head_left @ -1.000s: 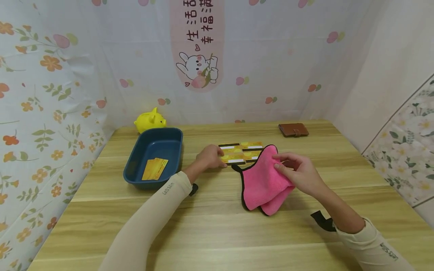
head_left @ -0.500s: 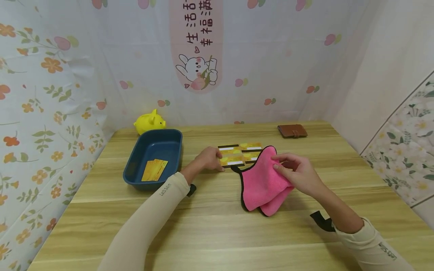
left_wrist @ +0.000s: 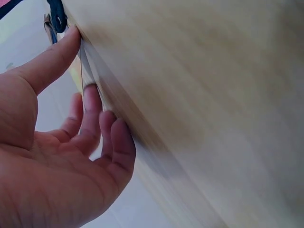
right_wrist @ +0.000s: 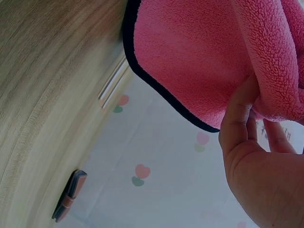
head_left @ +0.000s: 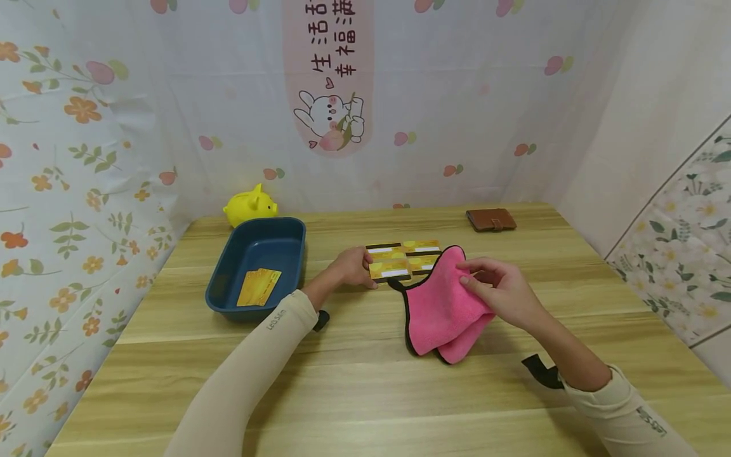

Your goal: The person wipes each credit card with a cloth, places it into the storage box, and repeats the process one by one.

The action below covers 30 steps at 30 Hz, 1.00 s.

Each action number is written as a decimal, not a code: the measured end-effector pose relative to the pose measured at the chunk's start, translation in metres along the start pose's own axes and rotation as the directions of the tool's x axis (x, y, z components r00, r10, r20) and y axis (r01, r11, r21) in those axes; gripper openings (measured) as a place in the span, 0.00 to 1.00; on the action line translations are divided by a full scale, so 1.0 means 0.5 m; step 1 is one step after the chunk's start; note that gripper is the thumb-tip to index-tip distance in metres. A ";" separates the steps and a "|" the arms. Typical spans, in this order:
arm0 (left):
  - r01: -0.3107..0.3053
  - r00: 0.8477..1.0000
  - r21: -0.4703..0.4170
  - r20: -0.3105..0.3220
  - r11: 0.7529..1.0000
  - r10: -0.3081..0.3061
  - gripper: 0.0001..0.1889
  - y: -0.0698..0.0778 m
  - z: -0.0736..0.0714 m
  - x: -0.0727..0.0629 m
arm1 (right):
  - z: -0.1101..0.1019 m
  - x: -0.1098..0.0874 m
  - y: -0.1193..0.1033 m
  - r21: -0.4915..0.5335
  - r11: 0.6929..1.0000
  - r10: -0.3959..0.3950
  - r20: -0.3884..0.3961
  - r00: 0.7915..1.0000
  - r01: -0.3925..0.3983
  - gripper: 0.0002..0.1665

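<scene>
We pinch pink cloth (head_left: 436,311) with right hand (head_left: 508,295); left hand (head_left: 351,266), fingers apart, at cards (head_left: 396,265). Best nudge edges lightly, cloth clear.

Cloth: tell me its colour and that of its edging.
The cloth is pink, its edging black; the right wrist view shows both best.

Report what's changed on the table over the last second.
The left hand has eased slightly left, baring a little more of the near-left card. Nothing was visibly taken up or let go. The right hand still holds the pink cloth; the blue tub, yellow piggy bank and brown wallet stay put.
</scene>
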<state>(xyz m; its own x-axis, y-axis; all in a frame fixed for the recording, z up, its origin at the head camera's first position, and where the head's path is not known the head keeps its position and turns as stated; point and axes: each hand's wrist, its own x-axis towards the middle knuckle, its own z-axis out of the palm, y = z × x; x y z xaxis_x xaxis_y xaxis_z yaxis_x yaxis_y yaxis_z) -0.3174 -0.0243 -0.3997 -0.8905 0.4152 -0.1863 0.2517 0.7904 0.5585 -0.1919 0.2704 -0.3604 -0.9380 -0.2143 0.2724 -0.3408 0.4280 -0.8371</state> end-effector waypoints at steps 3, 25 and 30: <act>-0.003 1.000 -0.057 0.007 0.998 0.004 0.27 0.000 -0.001 -0.004 | -0.001 0.000 -0.002 0.002 1.000 0.000 0.002 1.000 0.000 0.15; 0.006 0.996 -0.409 -0.080 0.912 -0.042 0.24 -0.021 -0.010 -0.010 | -0.004 0.004 0.012 -0.028 1.000 0.000 0.011 1.000 0.001 0.14; -0.003 1.000 -0.506 -0.027 0.862 -0.013 0.25 -0.030 -0.011 -0.009 | -0.004 0.005 0.013 -0.034 0.999 0.011 0.011 1.000 -0.011 0.14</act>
<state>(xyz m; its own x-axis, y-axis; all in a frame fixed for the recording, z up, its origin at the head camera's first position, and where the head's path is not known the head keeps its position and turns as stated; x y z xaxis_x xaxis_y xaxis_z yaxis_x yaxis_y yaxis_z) -0.3192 -0.0408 -0.4026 -0.9035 0.3929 -0.1715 0.0277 0.4527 0.8913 -0.1965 0.2746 -0.3641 -0.9411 -0.2187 0.2579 -0.3325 0.4599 -0.8234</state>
